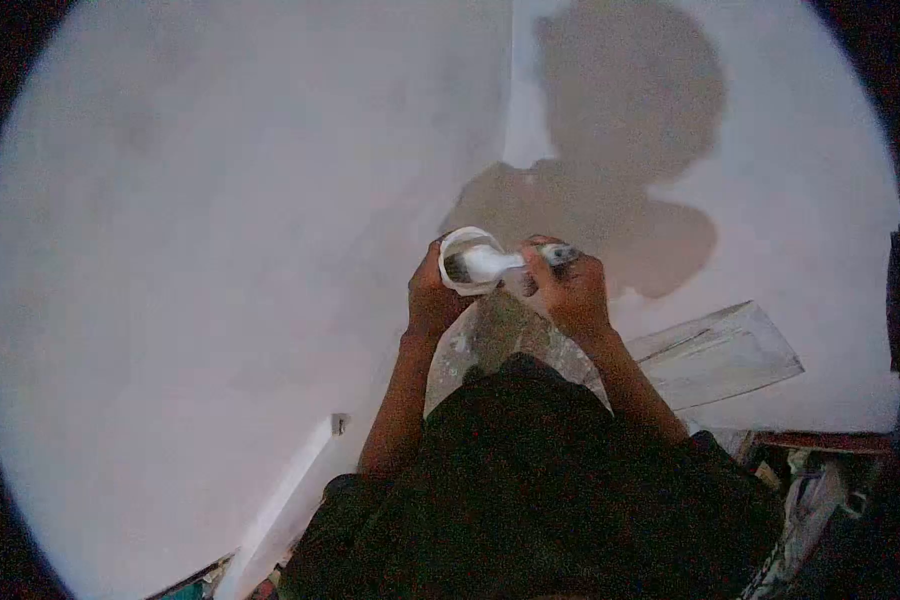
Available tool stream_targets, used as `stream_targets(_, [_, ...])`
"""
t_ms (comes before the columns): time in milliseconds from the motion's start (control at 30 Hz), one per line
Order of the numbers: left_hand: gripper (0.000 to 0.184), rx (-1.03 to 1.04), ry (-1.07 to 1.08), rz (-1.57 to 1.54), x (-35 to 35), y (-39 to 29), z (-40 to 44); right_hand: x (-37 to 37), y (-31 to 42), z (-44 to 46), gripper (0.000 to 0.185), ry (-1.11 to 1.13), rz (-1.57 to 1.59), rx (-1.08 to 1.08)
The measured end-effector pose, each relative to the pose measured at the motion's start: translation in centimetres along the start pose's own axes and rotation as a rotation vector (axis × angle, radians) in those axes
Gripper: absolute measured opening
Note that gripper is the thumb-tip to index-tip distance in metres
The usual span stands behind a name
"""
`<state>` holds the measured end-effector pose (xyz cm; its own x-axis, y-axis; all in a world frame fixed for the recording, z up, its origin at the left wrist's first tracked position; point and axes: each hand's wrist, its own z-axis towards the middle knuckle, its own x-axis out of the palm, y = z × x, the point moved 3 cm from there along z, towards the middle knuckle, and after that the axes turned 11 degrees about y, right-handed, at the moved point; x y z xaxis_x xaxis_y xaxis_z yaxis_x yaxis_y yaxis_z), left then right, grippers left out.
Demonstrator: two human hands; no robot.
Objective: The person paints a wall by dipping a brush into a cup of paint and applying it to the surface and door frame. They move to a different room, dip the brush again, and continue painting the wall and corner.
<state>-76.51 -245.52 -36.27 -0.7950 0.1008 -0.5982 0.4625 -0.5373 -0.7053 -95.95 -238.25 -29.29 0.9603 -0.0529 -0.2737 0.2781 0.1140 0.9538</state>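
My left hand (429,303) is closed around a small white tub (447,254), its round open top turned toward me. A paintbrush (491,263) lies across the tub's mouth, its head and neck coated white and its dark bristle end inside the rim. My right hand (578,292) grips the brush by its handle, just right of the tub, with the handle's end showing above the fingers. Both hands are close together in front of my chest. How much paint the tub holds is hard to make out.
Pale walls (220,220) meet at a corner ahead, with a large shadow across them. A greyish rectangular panel (720,355) is at the right. Cluttered items (815,500) sit lower right, and a white strip (280,500) runs at lower left.
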Motion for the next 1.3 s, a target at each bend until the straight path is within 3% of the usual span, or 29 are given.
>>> stream_targets(33, [0.079,0.034,-0.023,0.013,-0.1,0.3,0.3,-1.1,-1.2,0.3,0.025,0.002,-0.002,-0.004])
stream_targets(67, [0.082,0.068,-0.046,0.028,-0.2,0.5,0.4,-2.2,-2.6,0.7,0.026,-0.01,-0.215,-0.217])
stream_targets(133, [0.084,0.082,-0.06,0.011,0.0,0.8,1.0,-3.0,-1.8,0.7,0.029,-0.055,0.242,0.035])
stream_targets(200, [0.086,0.099,-0.076,-0.006,0.1,1.0,1.5,-4.0,-1.7,0.8,0.031,-0.109,0.352,0.015])
stream_targets(267, [0.091,-0.052,-0.01,-0.075,0.5,1.5,1.6,-5.2,-1.5,1.3,0.033,-0.158,0.463,-0.009])
stream_targets(367, [0.092,-0.076,0.0,-0.061,0.8,1.6,1.8,-7.0,-0.3,2.8,0.036,-0.223,0.609,-0.031])
stream_targets(433, [0.094,-0.052,-0.011,-0.096,1.0,1.5,1.5,-8.4,1.4,4.0,0.037,-0.277,0.656,-0.105])
stream_targets(500, [0.095,-0.284,0.089,-0.128,1.0,0.9,0.9,-10.3,2.2,6.0,0.037,-0.303,0.669,-0.195])
stream_targets(667, [0.094,-0.22,0.071,-0.115,1.8,3.2,-2.5,-16.3,9.0,12.3,0.037,-0.376,0.64,-0.534])
stream_targets(767, [0.092,-0.331,0.09,-0.104,5.4,9.3,-6.0,-20.7,17.3,17.1,0.036,-0.628,0.386,-0.664])
stream_targets(867, [0.095,-0.439,0.229,-0.178,2.6,5.2,-7.3,-23.7,27.3,20.6,0.036,-0.751,-0.012,-0.899])
stream_targets(900, [0.095,-0.423,0.222,-0.175,2.1,4.2,-7.5,-25.9,30.2,22.7,0.039,-0.846,-0.32,-1.015])
stream_targets(967, [0.088,-0.582,0.2,-0.216,2.1,3.4,-8.4,-27.8,35.0,25.5,0.047,-0.929,-0.568,-1.011])
stream_targets(1000, [0.088,-0.577,0.198,-0.215,2.6,3.8,-9.4,-27.2,37.4,25.4,0.051,-0.923,-0.5,-0.905])
stream_targets(1033, [0.087,-0.54,0.209,-0.204,3.2,5.1,-10.1,-25.8,38.3,25.7,0.051,-0.926,-0.5,-0.908])
stream_targets(1100, [0.087,-0.504,0.219,-0.194,4.2,6.6,-10.6,-23.4,39.1,26.0,0.03,-0.838,-0.336,-1.03])
stream_targets(1167, [0.084,-0.466,0.19,-0.199,4.4,6.8,-10.5,-22.9,37.6,25.2,0.032,-0.797,-0.472,-0.977])
stream_targets(1233, [0.085,-0.446,0.177,-0.164,4.0,5.8,-10.8,-22.0,35.5,24.4,0.047,-0.847,-0.941,-0.764])
stream_targets(1300, [0.085,-0.428,0.169,-0.134,2.9,3.8,-10.1,-20.0,33.3,22.8,0.041,-0.808,-0.764,-0.897])
